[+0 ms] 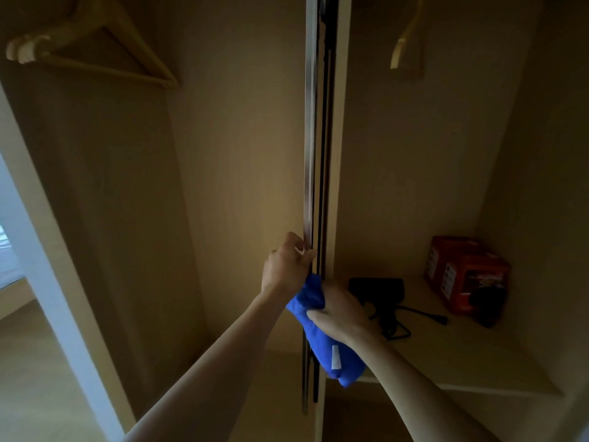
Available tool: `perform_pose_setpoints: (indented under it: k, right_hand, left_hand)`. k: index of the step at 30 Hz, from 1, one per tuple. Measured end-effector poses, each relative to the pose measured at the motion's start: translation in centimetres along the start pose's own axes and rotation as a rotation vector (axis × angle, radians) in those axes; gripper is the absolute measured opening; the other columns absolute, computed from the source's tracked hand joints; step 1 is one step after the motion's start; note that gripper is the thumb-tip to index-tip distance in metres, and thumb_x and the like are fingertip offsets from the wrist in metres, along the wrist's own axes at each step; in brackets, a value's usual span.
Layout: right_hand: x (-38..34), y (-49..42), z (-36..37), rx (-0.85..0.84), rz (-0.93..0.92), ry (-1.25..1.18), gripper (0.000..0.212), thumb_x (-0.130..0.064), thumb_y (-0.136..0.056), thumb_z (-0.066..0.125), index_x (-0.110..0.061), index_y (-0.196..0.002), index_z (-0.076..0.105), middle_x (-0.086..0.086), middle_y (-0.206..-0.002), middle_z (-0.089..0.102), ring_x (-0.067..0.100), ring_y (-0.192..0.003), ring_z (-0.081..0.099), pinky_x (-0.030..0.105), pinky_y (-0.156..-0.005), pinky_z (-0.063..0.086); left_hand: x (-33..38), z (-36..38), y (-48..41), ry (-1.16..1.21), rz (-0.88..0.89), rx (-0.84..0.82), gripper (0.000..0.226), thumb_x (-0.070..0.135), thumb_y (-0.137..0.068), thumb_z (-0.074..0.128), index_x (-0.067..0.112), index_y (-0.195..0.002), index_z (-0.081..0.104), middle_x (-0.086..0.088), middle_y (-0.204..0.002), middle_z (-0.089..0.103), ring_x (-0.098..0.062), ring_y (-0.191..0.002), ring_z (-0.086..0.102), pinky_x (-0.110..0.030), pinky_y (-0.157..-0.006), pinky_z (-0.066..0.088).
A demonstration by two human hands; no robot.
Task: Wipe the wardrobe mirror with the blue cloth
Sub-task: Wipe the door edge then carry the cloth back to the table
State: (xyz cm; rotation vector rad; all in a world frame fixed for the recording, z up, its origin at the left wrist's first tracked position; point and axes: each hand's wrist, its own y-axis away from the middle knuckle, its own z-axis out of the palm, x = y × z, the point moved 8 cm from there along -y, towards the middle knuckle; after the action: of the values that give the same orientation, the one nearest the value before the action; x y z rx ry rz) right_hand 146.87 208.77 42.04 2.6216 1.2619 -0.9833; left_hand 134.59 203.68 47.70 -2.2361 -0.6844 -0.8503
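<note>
I face the open wardrobe, where the mirror point(310, 138) shows only edge-on as a thin vertical metal-framed strip at the centre partition. My left hand point(287, 266) grips that edge at about waist height, fingers curled round the frame. Just below and to the right, my right hand point(341, 309) holds the bunched blue cloth point(322, 339), which hangs down with a white tag showing. The mirror's glass face is not visible from here.
Wooden hangers hang at the top left point(89, 43) and top right point(408, 43). On the right shelf point(478, 355) lie a black hair dryer with its cord point(379, 298) and a red box point(465, 275). A white door frame point(41, 266) stands at the left.
</note>
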Motion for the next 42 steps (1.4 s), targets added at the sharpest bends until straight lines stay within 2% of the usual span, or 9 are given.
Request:
perform_pose_setpoints:
  k: [3,10,18,24,28,32,35,39,42]
  right_hand:
    - [0.5,0.9,-1.2,0.027,0.025,-0.123,0.009,-0.016,-0.084,0.062,-0.015,-0.091,0.055,0.004,-0.078,0.06,0.01,-0.067,0.058,0.017,-0.053,0.042]
    - [0.9,4.8,-2.5,0.047,0.026,-0.542,0.011,-0.02,-0.09,0.068,-0.019,-0.101,0.067,0.008,-0.091,0.072,0.018,-0.083,0.069,0.047,-0.081,0.056]
    - [0.0,9.1,-0.7,0.037,0.064,-0.779,0.015,-0.031,-0.093,0.07,-0.037,-0.107,0.069,-0.011,-0.102,0.076,0.005,-0.094,0.072,0.025,-0.081,0.057]
    - [0.7,10.9,2.2,0.147,0.205,-0.755,0.07,-0.039,-0.097,0.063,-0.041,-0.154,0.023,-0.025,-0.141,0.041,-0.005,-0.125,0.049,0.021,-0.101,0.043]
    - [0.2,11.8,4.4,0.16,0.255,-0.84,0.044,-0.042,-0.089,0.072,-0.037,-0.128,0.051,-0.014,-0.118,0.066,-0.006,-0.098,0.066,0.014,-0.075,0.054]
    - [0.5,12.9,4.7,0.214,0.33,-0.737,0.05,-0.061,-0.074,0.073,-0.018,-0.101,0.069,-0.003,-0.091,0.075,0.014,-0.089,0.072,0.026,-0.072,0.056]
    - [0.4,13.6,4.6,0.276,0.319,-0.595,0.037,-0.049,-0.089,0.073,-0.024,-0.115,0.067,-0.006,-0.115,0.068,0.015,-0.108,0.065,0.035,-0.091,0.054]
    - [-1.2,14.5,6.0,0.113,0.296,-0.885,0.014,-0.044,-0.089,0.072,-0.04,-0.102,0.072,-0.003,-0.105,0.078,0.017,-0.1,0.074,0.025,-0.078,0.059]
    - [-1.2,15.7,6.3,0.112,0.364,-1.106,0.033,-0.042,-0.084,0.077,-0.025,-0.111,0.073,0.009,-0.113,0.076,0.026,-0.106,0.074,0.032,-0.081,0.061]
  left_hand:
    - [-0.7,-0.7,2.0,0.081,0.008,0.025,0.022,0.039,-0.103,0.056,0.025,-0.12,0.056,0.013,-0.085,0.066,-0.016,-0.083,0.068,-0.036,-0.073,0.057]
    - [-3.6,1.0,11.0,0.424,-0.064,-0.114,0.048,0.052,-0.096,0.058,0.034,-0.139,0.047,0.003,-0.124,0.063,-0.009,-0.105,0.068,-0.029,-0.079,0.061]
    - [-4.7,2.5,16.4,0.901,-0.252,-0.212,0.059,0.051,-0.08,0.074,0.053,-0.132,0.045,0.006,-0.108,0.076,-0.017,-0.097,0.076,-0.031,-0.074,0.063]
    - [-7.5,1.4,17.1,0.848,-0.316,-0.101,0.042,0.044,-0.088,0.074,0.032,-0.127,0.063,0.021,-0.105,0.075,-0.002,-0.097,0.073,-0.02,-0.074,0.06]
    - [-8.8,1.3,18.4,0.792,-0.331,-0.073,0.029,0.038,-0.097,0.066,0.032,-0.125,0.063,0.023,-0.107,0.074,0.004,-0.099,0.07,-0.016,-0.076,0.058]
    - [-9.5,1.2,20.4,0.757,-0.327,-0.102,0.037,0.047,-0.093,0.066,0.042,-0.129,0.057,0.025,-0.118,0.068,0.008,-0.109,0.063,-0.023,-0.092,0.057]
    - [-10.4,1.6,22.0,0.753,-0.347,-0.155,0.043,0.054,-0.09,0.066,0.045,-0.13,0.054,0.016,-0.121,0.067,0.0,-0.109,0.065,-0.036,-0.097,0.057]
    - [-11.9,1.3,22.1,0.715,-0.34,-0.228,0.054,0.07,-0.079,0.064,0.056,-0.129,0.05,0.013,-0.13,0.053,0.01,-0.109,0.057,-0.029,-0.101,0.052]
    - [-12.9,1.2,21.5,0.716,-0.348,-0.38,0.091,0.086,-0.068,0.065,0.056,-0.147,0.033,0.02,-0.146,0.04,0.008,-0.132,0.044,-0.029,-0.113,0.042]
